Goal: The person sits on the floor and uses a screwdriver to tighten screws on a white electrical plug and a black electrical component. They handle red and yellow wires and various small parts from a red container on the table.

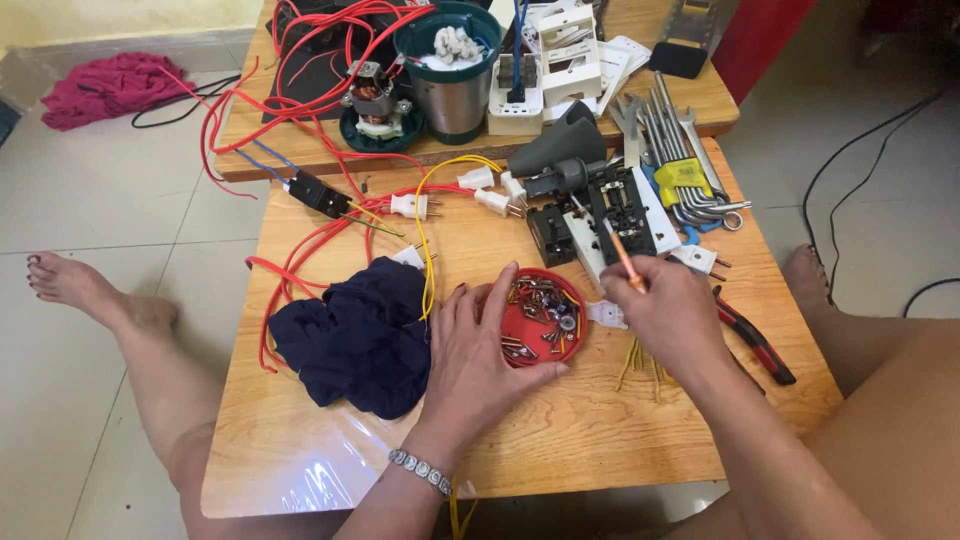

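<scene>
While the left hand [478, 345] lies spread on the round red plastic dish of screws [541, 317] at mid-table, the right hand [668, 315] pinches an orange-handled screwdriver [626, 260]; a yellow tag [683, 177] marks the hex keys [678, 150].

Bright, even daylight, sharp focus; glare on the table's [300, 480] near edge.

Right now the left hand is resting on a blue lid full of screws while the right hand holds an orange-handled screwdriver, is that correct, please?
Not quite: the head view shows the lid is red, not blue. The rest holds: the left hand rests on it, screws lie inside, and the right hand holds the orange-handled screwdriver.
</scene>
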